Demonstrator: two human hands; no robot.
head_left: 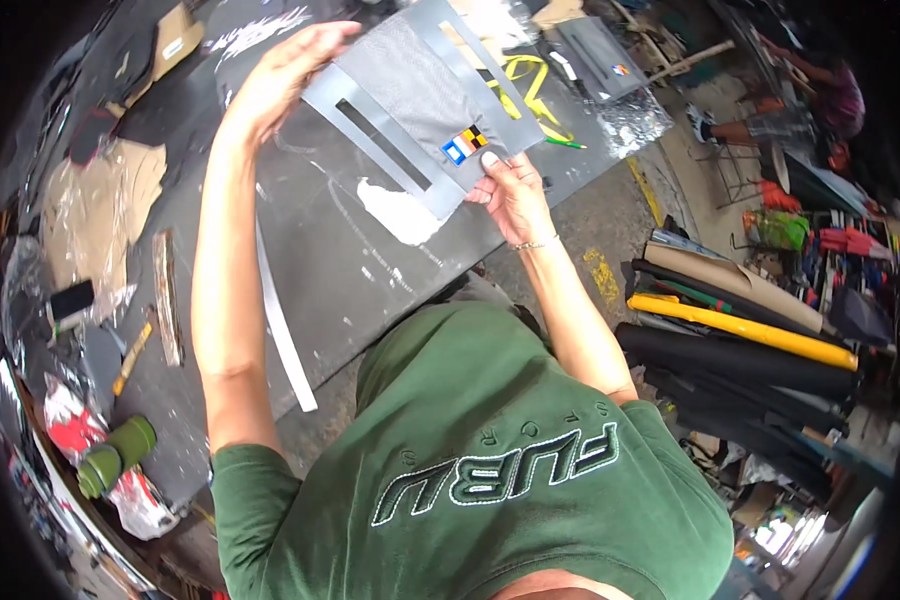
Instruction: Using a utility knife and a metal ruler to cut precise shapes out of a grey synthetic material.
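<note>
A grey fabric panel (400,75) is held tilted over the dark worktable, with smooth grey strips along two sides. Each strip has a long slot cut through it. A small patch (462,146) of blue, orange and black blocks sits near its lower edge. My right hand (512,196) pinches that edge beside the patch, thumb on top and fingers underneath. At the far left side of the panel, my left hand (292,75) curls along the edge, its fingertips partly hidden. A white patch (402,212) shows on the tabletop just under the panel.
A similar grey panel (600,62) lies at the far right, near yellow strapping (525,85). On the left are a white strip (285,345), a brush (132,358), a phone (71,300) and a green roll (117,457). Fabric rolls (740,325) lie right; a person (838,100) sits beyond.
</note>
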